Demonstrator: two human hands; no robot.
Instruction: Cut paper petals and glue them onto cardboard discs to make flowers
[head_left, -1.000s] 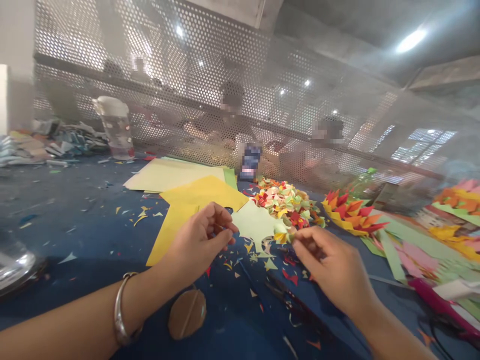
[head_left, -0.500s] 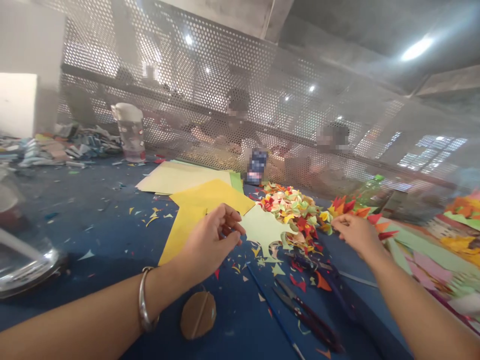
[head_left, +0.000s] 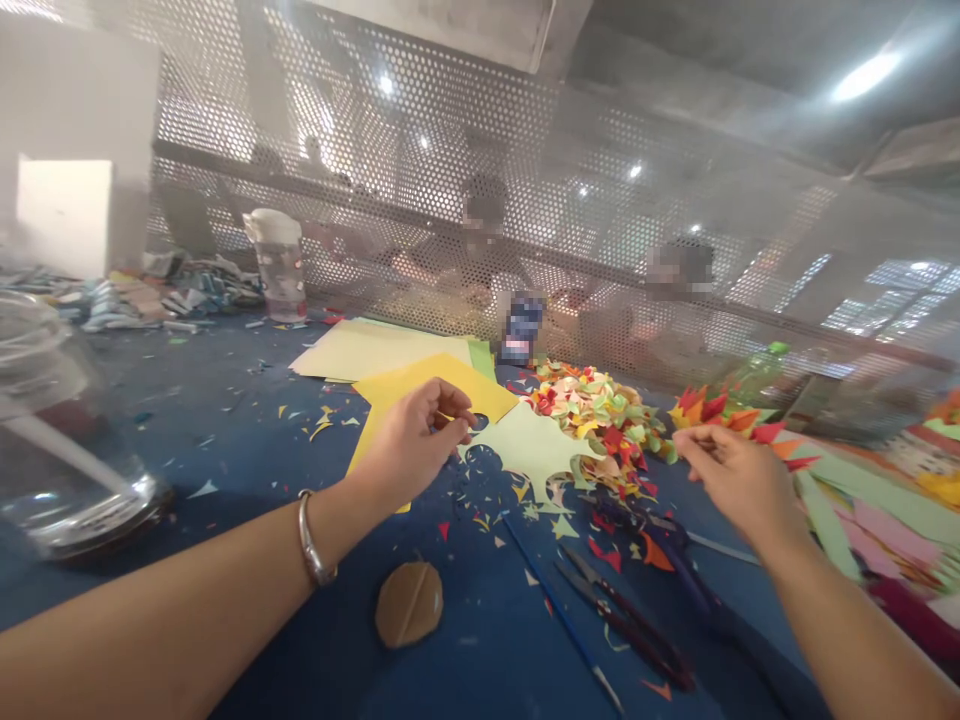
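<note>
My left hand [head_left: 412, 440], a silver bangle on its wrist, hovers at the yellow paper sheet [head_left: 442, 378]. Its fingers are curled toward the thumb; whatever is between them is too small to make out. Just right of it lies a pale green sheet [head_left: 529, 450] with rounded pieces cut from its edges. At the right end of a pile of small coloured paper pieces [head_left: 592, 405], my right hand [head_left: 739, 480] has thumb and forefinger pinched. I cannot tell whether a piece is in that pinch. Behind this hand stand red and orange pointed paper shapes [head_left: 724, 415].
Scissors [head_left: 619, 615], a blue brush [head_left: 559, 615], a glue gun [head_left: 682, 560] and a cardboard disc [head_left: 409, 605] lie in front. A glass jar [head_left: 67, 450] stands left. Behind are pale sheets [head_left: 390, 350], a bottle [head_left: 277, 265], a phone [head_left: 521, 328] and a perforated screen [head_left: 360, 130].
My left hand has drawn back leftward over the yellow sheet, its fingers more curled. My right hand stays by the pile's right end. The head view has turned slightly left.
</note>
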